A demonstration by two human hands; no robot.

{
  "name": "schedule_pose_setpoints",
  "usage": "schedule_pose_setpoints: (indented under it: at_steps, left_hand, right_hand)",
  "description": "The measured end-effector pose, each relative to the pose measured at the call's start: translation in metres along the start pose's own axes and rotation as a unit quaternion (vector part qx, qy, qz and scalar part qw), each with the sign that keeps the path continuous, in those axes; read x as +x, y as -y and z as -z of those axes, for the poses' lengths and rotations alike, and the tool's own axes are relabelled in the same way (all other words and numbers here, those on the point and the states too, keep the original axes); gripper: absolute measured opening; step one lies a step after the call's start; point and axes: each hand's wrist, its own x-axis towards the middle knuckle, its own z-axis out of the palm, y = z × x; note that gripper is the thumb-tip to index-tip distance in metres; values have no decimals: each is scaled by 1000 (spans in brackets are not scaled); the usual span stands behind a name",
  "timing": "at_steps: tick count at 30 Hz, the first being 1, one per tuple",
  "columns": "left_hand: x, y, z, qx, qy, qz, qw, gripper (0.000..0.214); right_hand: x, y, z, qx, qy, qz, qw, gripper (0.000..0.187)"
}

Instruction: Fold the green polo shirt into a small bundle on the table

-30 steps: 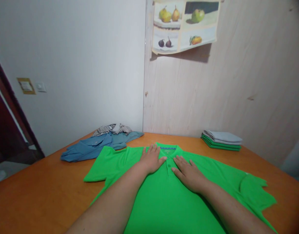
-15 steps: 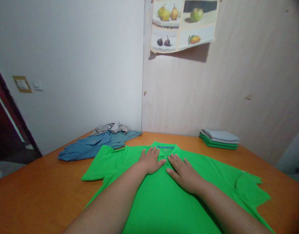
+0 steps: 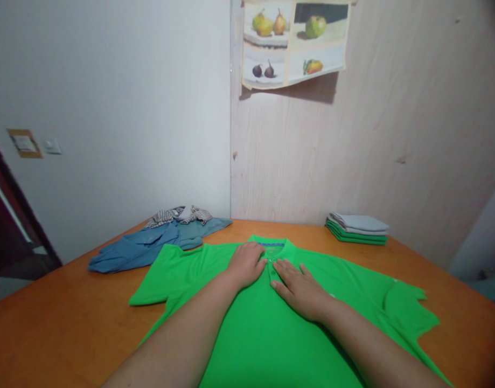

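Observation:
A green polo shirt (image 3: 271, 339) lies spread front up, its collar at the far end and its lower part running out of view towards me. My left hand (image 3: 245, 265) is at the left side of the collar, fingers bent and closed on the cloth, thumb beside the buttoned placket. Just right of the placket, my right hand (image 3: 301, 288) rests flat on the chest, fingers stretched out. The left sleeve is laid out flat, while the right one has a crease and an uneven edge.
Unfolded blue clothing (image 3: 138, 248) and a striped cloth (image 3: 178, 214) lie at the back left of the orange table (image 3: 69, 328). A folded stack of grey and green clothes (image 3: 356, 229) sits at the back right. Walls stand behind, with a fruit picture (image 3: 293, 46) hung there.
My left hand's fingers, flat before, are now bent in at the collar. My right hand stays flat by the placket. The view has shifted slightly to the right.

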Motion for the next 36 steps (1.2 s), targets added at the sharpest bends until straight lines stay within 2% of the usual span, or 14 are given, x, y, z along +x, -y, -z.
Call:
schedule_pose_setpoints:
  at_steps: [3,11,19,29,36]
  left_hand:
    - [1,-3,3,6,-1,1,1000,21]
    - [0,-3,6,25,6,-15,1000,17]
    - [1,-5,10,18,14,-14,1000,22]
    - [-2,5,9,61,31,-69,995,31]
    - [-1,6,7,57,16,-50,997,39]
  right_hand:
    - [0,1,1,2,0,0,1000,78]
    - [-1,4,4,6,3,1,1000,78]
    - [-1,3,4,10,0,6,1000,76]
    - [-1,2,2,11,-3,7,1000,75]
    - [0,2,2,7,2,5,1000,75]
